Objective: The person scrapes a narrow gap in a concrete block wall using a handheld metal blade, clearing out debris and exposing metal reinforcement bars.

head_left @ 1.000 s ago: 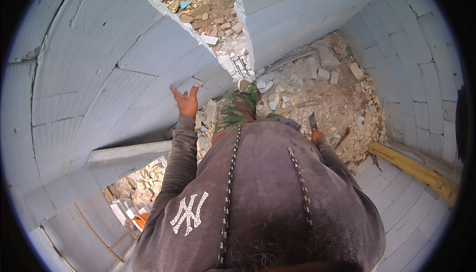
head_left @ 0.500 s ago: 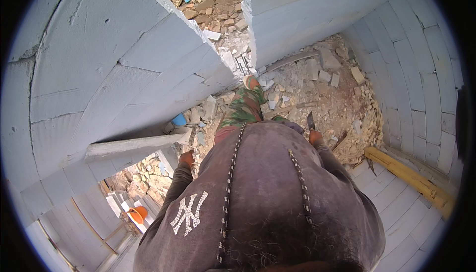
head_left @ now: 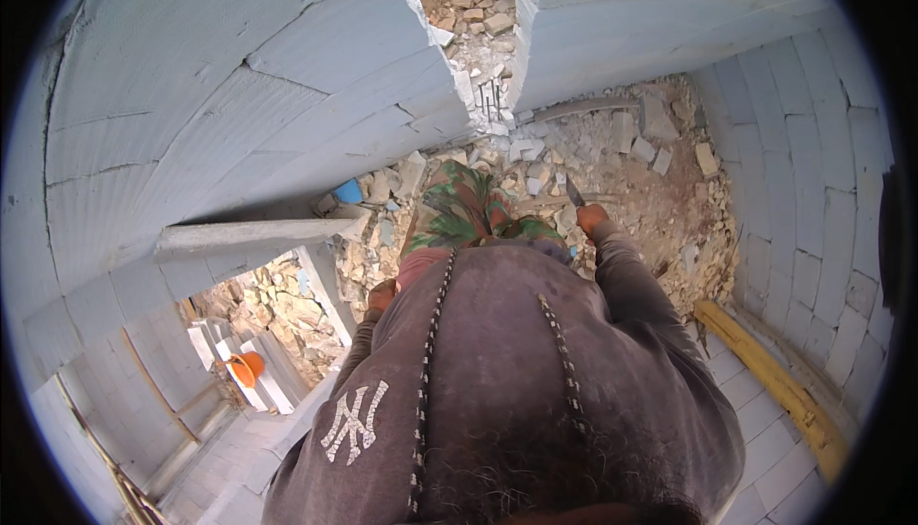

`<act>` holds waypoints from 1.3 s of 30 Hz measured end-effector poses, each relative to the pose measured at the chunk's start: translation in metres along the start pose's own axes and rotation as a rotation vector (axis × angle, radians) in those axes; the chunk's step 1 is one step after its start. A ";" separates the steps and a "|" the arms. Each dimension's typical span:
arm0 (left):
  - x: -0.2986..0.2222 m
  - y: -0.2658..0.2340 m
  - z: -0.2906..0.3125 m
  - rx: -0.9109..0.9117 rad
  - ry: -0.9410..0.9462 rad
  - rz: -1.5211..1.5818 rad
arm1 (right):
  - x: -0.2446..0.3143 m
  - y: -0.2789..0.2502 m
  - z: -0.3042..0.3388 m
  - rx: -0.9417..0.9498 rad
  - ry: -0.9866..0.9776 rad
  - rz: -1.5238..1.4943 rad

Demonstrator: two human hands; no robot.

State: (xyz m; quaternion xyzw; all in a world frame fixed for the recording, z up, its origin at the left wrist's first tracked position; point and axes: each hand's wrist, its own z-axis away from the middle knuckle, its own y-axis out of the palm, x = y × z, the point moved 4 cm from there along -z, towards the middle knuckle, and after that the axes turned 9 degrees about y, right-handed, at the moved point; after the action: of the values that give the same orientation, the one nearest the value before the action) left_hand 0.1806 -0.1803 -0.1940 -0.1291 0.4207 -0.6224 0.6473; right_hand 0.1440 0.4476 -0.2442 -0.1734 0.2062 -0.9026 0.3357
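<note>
My right hand (head_left: 593, 217) is closed round the handle of a bladed tool (head_left: 574, 191) with a short, flat, grey blade. The blade points forward over the rubble, and most of the handle is hidden in my fist. Down at my left side hangs my left hand (head_left: 382, 294), close to my hip and partly covered by the sleeve. Its fingers are too small to make out, and no object shows in it.
Broken stone and block pieces (head_left: 660, 159) cover the ground ahead, between grey block walls (head_left: 612, 56). Thin metal bars (head_left: 489, 97) stick up in the wall gap. A yellow beam (head_left: 779, 386) lies right; an orange helmet (head_left: 248, 367) rests on blocks at lower left.
My right hand has moved forward and slightly left with the bladed tool, its arm reaching further out. My left hand is nearer my body. The foot ahead is now out of sight.
</note>
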 end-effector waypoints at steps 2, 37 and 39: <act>-0.024 -0.049 -0.020 -0.180 -0.051 0.183 | 0.034 0.006 0.003 -0.091 -0.362 0.430; -0.091 -0.083 -0.383 -0.455 0.805 0.039 | 0.292 0.197 -0.444 -0.156 -0.572 0.219; -0.083 -0.079 -0.380 -0.466 0.768 0.087 | 0.298 0.220 -0.474 -0.171 -0.642 0.354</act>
State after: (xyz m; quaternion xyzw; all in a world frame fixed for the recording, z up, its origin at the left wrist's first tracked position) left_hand -0.1318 0.0158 -0.3407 -0.0131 0.7644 -0.4860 0.4234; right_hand -0.1655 0.2153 -0.7049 -0.4365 0.1919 -0.7098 0.5185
